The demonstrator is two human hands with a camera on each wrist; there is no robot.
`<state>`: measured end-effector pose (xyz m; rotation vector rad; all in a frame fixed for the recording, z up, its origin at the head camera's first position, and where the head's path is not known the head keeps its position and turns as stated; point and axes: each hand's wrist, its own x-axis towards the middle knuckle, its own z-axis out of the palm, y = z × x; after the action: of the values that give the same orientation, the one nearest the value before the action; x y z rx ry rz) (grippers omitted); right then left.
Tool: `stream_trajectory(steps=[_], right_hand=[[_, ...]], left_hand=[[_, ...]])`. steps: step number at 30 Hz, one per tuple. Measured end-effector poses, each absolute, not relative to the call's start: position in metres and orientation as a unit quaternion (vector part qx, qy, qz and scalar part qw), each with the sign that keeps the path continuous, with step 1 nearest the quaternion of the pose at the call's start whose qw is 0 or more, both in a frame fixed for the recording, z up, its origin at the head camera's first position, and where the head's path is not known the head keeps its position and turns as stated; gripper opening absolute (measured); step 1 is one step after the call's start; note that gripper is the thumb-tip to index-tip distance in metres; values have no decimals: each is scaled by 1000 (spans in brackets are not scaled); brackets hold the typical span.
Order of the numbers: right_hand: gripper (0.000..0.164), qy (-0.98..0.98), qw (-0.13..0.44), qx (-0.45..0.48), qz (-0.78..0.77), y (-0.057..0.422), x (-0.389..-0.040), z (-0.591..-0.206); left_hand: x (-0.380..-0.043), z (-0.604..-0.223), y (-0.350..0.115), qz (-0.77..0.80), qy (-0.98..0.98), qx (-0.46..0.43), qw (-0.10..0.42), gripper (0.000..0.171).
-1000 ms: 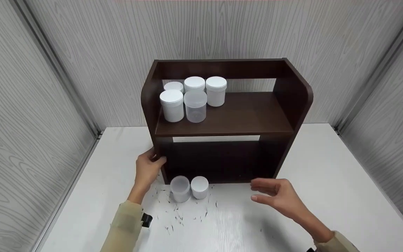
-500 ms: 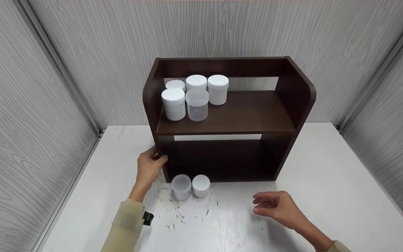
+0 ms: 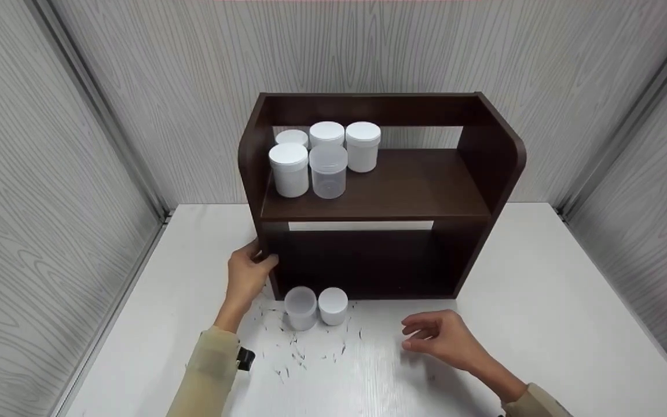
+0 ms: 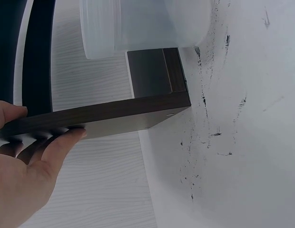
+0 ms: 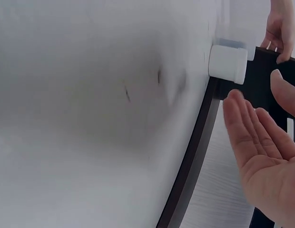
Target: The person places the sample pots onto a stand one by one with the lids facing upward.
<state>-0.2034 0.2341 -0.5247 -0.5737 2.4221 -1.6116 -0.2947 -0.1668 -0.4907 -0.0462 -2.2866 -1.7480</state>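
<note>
My left hand (image 3: 246,278) grips the left side panel of a dark brown two-tier shelf (image 3: 397,191); in the left wrist view the thumb lies on one face and the fingers (image 4: 66,142) on the other. To the right, my right hand (image 3: 440,339) hovers over the white table, in front of the shelf, fingers loosely bent and holding nothing. A translucent open-looking jar (image 3: 301,310) and a small white lidded jar (image 3: 333,307) stand side by side before the shelf's lower left. In the right wrist view the white jar (image 5: 227,64) is beyond my fingertips.
Several jars stand on the left of the upper tier, among them a white one (image 3: 290,174) and a translucent one (image 3: 329,174) in front. Dark scuff marks (image 3: 296,353) streak the table. Wood-grained panels (image 3: 426,46) enclose the back and sides.
My right hand has drawn back from the shelf's lower right front toward me, then shifted slightly left. The left hand keeps its grip on the panel, and the jars have not moved.
</note>
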Motion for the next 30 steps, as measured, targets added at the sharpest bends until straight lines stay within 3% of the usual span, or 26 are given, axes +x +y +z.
stream_trajectory(steps=[21,30], right_hand=[[45,805,45,-226,-547,153,-251,-533],[62,793,58,-231,-561,135,-273,-536]], left_hand=[[-295,-492,-167,-603,-787,-5,133,58],[-295,-492,-167,-605,-784,-21,138,56]])
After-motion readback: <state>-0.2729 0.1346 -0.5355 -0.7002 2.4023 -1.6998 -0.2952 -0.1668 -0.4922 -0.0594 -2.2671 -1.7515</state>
